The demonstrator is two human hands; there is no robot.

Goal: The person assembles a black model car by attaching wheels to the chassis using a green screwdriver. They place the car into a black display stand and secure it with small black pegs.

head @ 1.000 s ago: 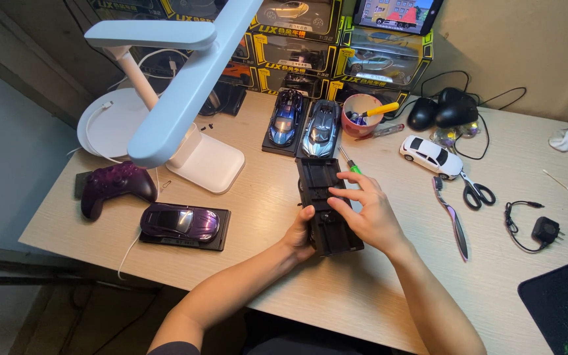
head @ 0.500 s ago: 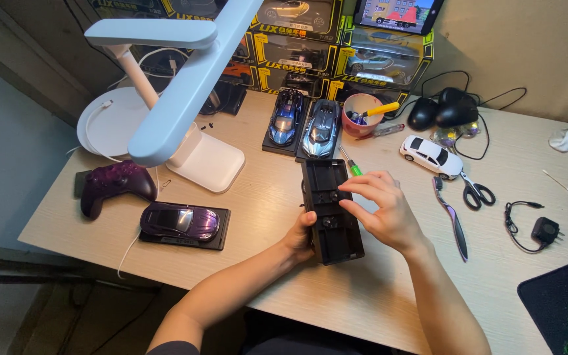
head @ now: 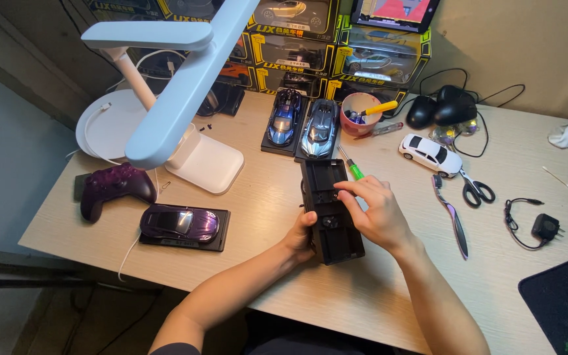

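A black rectangular plastic base (head: 327,184) lies lengthwise on the wooden desk (head: 271,197) in front of me. My left hand (head: 299,235) grips its near left edge. My right hand (head: 374,213) rests on top of it, fingertips pinched over a small spot near its middle. A green-handled screwdriver (head: 352,165) lies just beyond my right hand, beside the base. Whether anything small sits between my right fingers cannot be made out.
A white desk lamp (head: 185,92) arches over the left side. Nearby are a purple game controller (head: 110,187), a purple model car on a black base (head: 182,223), two blue model cars (head: 304,121), a pink cup (head: 359,113), a white car (head: 430,154), scissors (head: 474,187) and stacked boxed cars (head: 297,39).
My right hand has shifted slightly along the top of the black base toward its middle. The left hand keeps its hold.
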